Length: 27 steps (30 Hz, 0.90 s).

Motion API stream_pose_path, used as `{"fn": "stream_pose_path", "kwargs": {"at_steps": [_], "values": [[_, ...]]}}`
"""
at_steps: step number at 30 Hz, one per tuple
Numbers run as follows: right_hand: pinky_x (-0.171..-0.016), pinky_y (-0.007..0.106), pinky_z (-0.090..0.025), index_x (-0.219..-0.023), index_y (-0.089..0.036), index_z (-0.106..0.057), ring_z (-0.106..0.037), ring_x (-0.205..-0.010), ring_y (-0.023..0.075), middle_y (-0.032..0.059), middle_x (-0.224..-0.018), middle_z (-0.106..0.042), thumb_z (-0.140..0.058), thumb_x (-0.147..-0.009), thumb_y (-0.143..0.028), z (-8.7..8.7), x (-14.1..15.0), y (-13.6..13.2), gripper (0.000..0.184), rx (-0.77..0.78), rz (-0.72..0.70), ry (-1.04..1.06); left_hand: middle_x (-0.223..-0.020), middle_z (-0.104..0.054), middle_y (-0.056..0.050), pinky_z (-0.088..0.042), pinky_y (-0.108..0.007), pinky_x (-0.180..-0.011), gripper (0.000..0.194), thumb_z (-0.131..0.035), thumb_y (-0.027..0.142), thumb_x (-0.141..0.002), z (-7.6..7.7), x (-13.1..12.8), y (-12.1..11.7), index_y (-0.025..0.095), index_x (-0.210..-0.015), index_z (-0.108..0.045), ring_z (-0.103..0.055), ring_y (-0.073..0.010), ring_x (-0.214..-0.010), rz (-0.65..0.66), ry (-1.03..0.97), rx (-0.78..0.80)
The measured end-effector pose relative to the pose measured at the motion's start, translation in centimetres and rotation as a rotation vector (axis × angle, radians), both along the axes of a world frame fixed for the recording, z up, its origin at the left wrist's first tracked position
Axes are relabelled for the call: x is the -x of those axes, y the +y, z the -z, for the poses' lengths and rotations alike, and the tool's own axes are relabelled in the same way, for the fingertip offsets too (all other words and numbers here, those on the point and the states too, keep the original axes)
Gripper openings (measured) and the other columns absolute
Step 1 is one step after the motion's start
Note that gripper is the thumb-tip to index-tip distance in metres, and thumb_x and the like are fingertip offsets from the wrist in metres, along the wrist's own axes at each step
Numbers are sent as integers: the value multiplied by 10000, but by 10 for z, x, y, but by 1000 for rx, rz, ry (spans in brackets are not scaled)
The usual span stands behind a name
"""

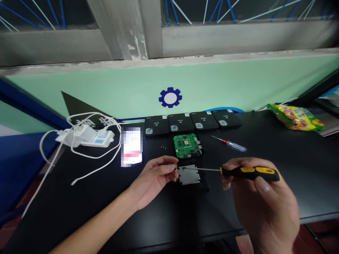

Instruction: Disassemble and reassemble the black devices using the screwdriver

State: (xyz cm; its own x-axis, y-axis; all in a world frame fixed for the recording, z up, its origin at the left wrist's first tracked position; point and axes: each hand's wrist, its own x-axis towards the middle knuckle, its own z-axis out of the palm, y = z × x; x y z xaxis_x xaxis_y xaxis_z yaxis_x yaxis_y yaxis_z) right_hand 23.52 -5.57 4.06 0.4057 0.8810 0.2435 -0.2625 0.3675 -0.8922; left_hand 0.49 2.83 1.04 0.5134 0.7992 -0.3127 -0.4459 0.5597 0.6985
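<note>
My right hand (262, 197) is wrapped round the black and yellow handle of a screwdriver (250, 173). Its thin shaft points left across a silver metal plate (189, 175) with notched edges. Beside the plate's left edge, my left hand (156, 180) is closed in a pinch near the screwdriver's tip. A tiny dark spot shows at those fingertips, too small to name. Just beyond the plate, a green circuit board (186, 145) sits in a black case. A few small screws (163, 147) lie left of the board.
Several flat black boxes (180, 122) line the table's back edge. A clear-handled screwdriver (235, 145) lies to the right, with a yellow-green snack bag (296, 117) behind it. At left are a lit phone (131, 146) and a white power strip (97, 138) with looping cables.
</note>
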Motion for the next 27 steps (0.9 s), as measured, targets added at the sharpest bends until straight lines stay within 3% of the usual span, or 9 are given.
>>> {"fn": "stream_pose_path", "kwargs": {"at_steps": [6, 11, 19, 27], "values": [[-642, 317, -620, -1118, -208, -805, -720, -858, 233, 120, -1056, -805, -696, -1026, -294, -1, -3, 0, 167, 2, -16, 55, -901, -770, -63, -622, -228, -766, 209, -927, 94, -804, -6, -3, -2, 69, -1000, -859, -749, -148, -789, -60, -15, 91], [-656, 292, -625, -1112, -196, -808, -725, -866, 214, 110, -1047, -809, -687, -1023, -277, -1, -1, -1, 171, 18, -42, 103, -957, -791, -107, -645, -271, -835, 250, -873, 117, -833, -11, -4, -3, 22, -1064, -868, -763, -181, -842, -66, -31, 149], [-664, 302, -622, -1127, -204, -801, -727, -871, 217, 113, -1066, -810, -666, -1034, -264, 3, 3, 0, 175, 11, -51, 86, -933, -789, -97, -599, -197, -770, 290, -916, 260, -939, -8, -2, -7, 50, -1133, -868, -743, -134, -816, 92, 18, 24], [-676, 307, -618, -1134, -200, -802, -721, -904, 224, 117, -1080, -807, -644, -1045, -245, 3, 4, -1, 187, -2, -42, 48, -871, -775, -59, -588, -196, -692, 161, -914, 236, -948, -7, -2, -10, 92, -995, -863, -757, -128, -759, 135, 30, 5]]}}
